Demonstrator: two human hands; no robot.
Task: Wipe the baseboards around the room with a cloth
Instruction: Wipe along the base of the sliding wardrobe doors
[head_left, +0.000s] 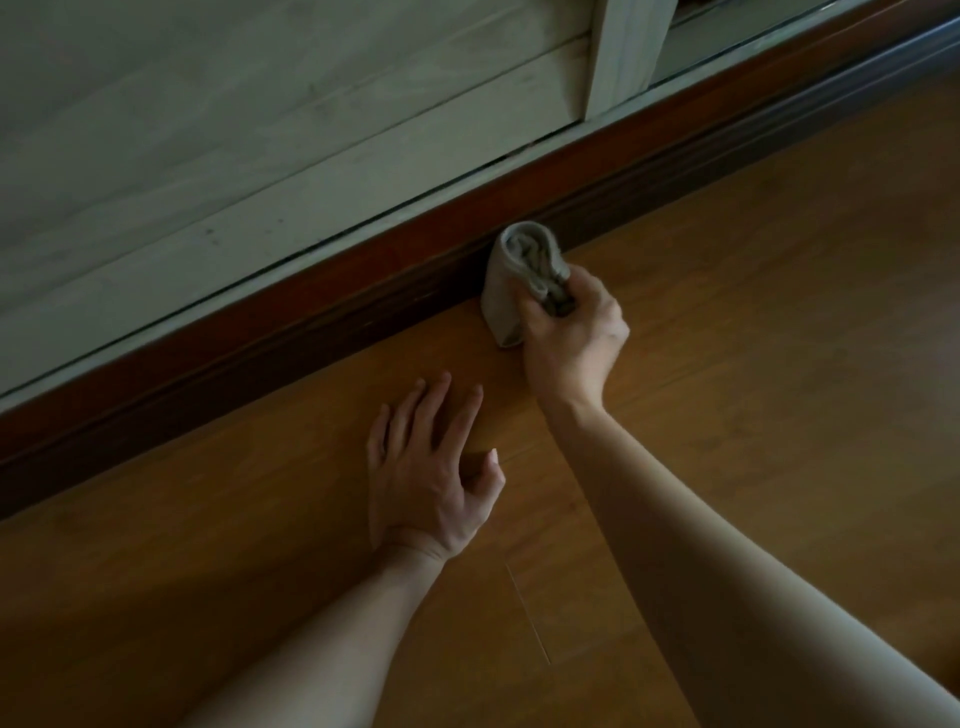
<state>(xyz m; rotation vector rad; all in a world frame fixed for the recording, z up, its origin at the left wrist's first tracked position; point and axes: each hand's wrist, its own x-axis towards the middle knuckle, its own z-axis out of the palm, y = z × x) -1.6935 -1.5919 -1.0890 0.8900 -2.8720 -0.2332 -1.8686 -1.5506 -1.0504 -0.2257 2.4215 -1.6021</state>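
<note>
We gripped the folded cloth (511, 280) in our right hand (571, 338), pressing it against the baseboard (311, 322) at 12 o'clock. Our left hand (426, 467) rested flat, fingers spread, on the floor (753, 312).

Dim, flat light throughout, with no glare. The floor (779, 312) is brightest just below the upper-right end of the baseboard (363, 283) and darkens below its left end. The baseboard's lower face lies in deep shadow. Detail is soft overall, and the baseboard line bows slightly.
</note>
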